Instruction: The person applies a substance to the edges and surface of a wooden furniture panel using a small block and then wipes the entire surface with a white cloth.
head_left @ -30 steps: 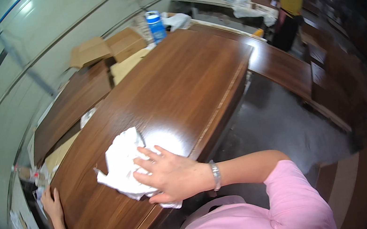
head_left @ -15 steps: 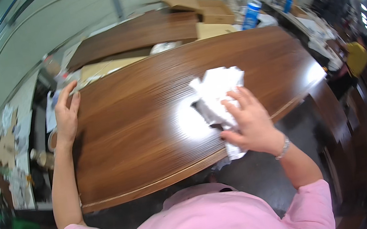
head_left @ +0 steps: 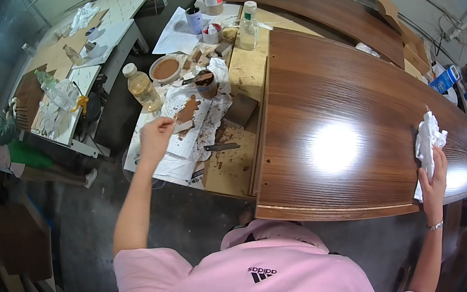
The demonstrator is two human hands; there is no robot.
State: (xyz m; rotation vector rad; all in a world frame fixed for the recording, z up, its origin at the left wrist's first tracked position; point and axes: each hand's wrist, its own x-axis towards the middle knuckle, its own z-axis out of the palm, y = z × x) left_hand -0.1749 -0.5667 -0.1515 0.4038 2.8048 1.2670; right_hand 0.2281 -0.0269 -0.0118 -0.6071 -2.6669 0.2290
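A glossy brown wood-grain panel (head_left: 328, 95) lies in front of me, its right part under my right hand (head_left: 434, 182). The fingers of that hand are curled against a crumpled white cloth (head_left: 428, 141) near the panel's right end. Off to the left, my left hand (head_left: 156, 142) is closed in a pinch above a stained white cloth (head_left: 183, 153). A small pale flat piece (head_left: 183, 127) shows at its fingertips; whether the fingers grip it is unclear. Close by are a brown smear, a small tub of brown paste (head_left: 207, 84) with a blade across it, and a dark blade (head_left: 221, 146).
Beyond my left hand stand a bottle of cloudy liquid (head_left: 142, 87), a bowl of brown paste (head_left: 165, 69), a clear bottle (head_left: 249, 26) and a purple cup (head_left: 194, 20). Another brown panel (head_left: 316, 10) lies behind. A person (head_left: 19, 148) is at far left.
My view has swung left. My left hand has gone from beside the panel's left edge to the stained cloth, its fingers now pinched. My right hand and the white cloth are nearer the panel's right end.
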